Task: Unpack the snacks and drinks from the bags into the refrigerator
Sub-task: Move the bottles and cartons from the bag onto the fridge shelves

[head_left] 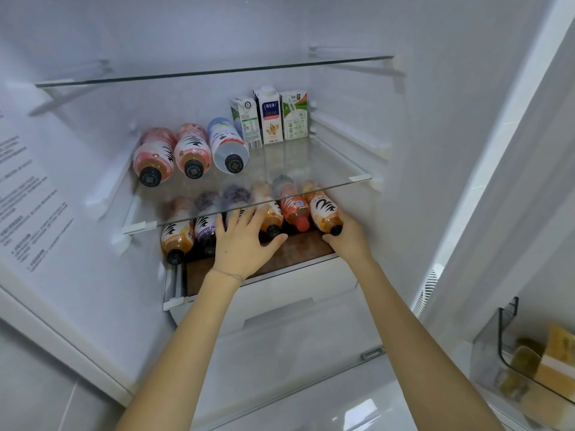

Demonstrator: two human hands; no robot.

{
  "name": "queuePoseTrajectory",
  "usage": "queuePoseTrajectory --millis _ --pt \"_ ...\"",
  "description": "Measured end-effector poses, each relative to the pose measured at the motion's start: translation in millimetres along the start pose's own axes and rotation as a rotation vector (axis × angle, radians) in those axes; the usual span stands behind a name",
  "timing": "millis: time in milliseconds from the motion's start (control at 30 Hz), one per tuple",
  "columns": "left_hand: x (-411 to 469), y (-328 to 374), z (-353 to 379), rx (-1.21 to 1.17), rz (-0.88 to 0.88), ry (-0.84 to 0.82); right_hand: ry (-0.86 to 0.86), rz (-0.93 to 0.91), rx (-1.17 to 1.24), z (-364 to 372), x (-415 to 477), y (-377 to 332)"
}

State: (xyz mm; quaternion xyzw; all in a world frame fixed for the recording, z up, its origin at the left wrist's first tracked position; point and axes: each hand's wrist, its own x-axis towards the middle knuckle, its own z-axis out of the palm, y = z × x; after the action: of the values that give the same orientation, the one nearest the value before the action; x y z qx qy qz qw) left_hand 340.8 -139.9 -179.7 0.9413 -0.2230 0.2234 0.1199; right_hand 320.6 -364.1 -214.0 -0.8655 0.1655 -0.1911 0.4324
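Hands deep in the refrigerator [354, 32] now, both working the lower shelf [295, 251], where a row of drink bottles lies on its side with the caps facing out. Right hand [347, 239] is at the far right end of that row, fingers and thumb curled around the neck of the orange tea bottle [325, 211], black cap poking out just beside the thumb. Left hand [244, 242] is spread flat, fingers straight and apart, resting on top of the middle bottles, with the thumb stretched toward the right. To its left lie an orange bottle [175, 241] and a purple bottle [205, 233]; between the two hands sits a red-capped bottle [295, 213]. Up on the middle glass shelf [311, 169], two pink bottles [154, 157] and a white bottle [227, 147] lie side by side, and three milk cartons [272, 119] stand upright at the back right. Over on the right, the door bin [497, 343] holds yellowish packets, too blurred to identify.
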Motion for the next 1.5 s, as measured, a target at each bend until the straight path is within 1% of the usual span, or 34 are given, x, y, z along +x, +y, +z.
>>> queuePoseTrajectory --millis 100,200,333,567,900,967,1133,1300,1500 --pt "4 -1 0 0.014 -0.002 -0.008 -0.016 0.010 0.003 -5 0 3" --pt "7 -3 1 0.020 -0.002 -0.014 0.013 0.005 0.013 -4 4 3" --pt "8 -7 4 0.028 -0.007 -0.015 0.070 -0.045 -0.082 3 3 1" --pt "1 -6 13 0.014 -0.014 -0.075 0.073 -0.068 -0.152 4 2 -2" --pt "-9 -3 11 0.033 -0.031 -0.097 0.033 0.018 -0.172 0 3 -13" --pt "-10 -2 9 0.032 -0.035 -0.096 0.037 -0.047 -0.224 1 -1 -15" --pt "-17 -4 5 0.031 -0.033 -0.105 0.096 -0.315 -0.368 5 -31 -31" --pt "-29 -9 1 0.005 -0.017 -0.074 0.005 -0.323 -0.502 2 -60 -44" --pt "-47 -9 -11 0.002 -0.018 -0.064 0.033 -0.330 -0.535 -8 -86 -52"
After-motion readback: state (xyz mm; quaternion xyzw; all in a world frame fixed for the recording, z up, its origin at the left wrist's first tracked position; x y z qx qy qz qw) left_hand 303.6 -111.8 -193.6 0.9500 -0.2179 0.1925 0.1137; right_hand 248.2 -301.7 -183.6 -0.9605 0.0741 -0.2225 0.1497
